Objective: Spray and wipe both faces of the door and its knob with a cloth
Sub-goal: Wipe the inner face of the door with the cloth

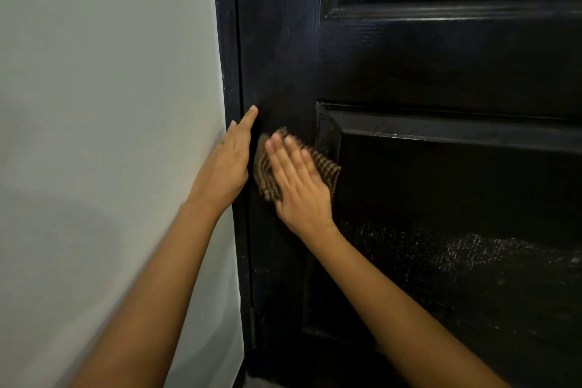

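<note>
Pale wall (104, 104) fills the side beyond my left hand (225, 164), and the black panelled door (441, 66) takes up everything past my right hand (299, 186).

Nearest to me, both forearms reach up and forward. The left hand is open, its fingers straight and close together. It lies edge-on along the seam where the door meets its dark frame (225, 41) and holds nothing. I judge it is there to brace the door so it does not swing under the wiping pressure.

Just to its right, the right hand is also flat, with its fingers straight and slightly spread. It presses the checked brown cloth (329, 168) against the door's upright stile. The cloth shows past the fingertips and on both sides of the palm. A flat palm spreads the push over more cloth than a pinch would. The fingers look blurred, so I take this to be mid-stroke.

Below and right of that wrist, the lower panel carries a speckled sheen (472, 255). I cannot tell whether it is spray or glare.

Beyond the fingertips run the moulding and upper panel. No knob or spray bottle is in view.
</note>
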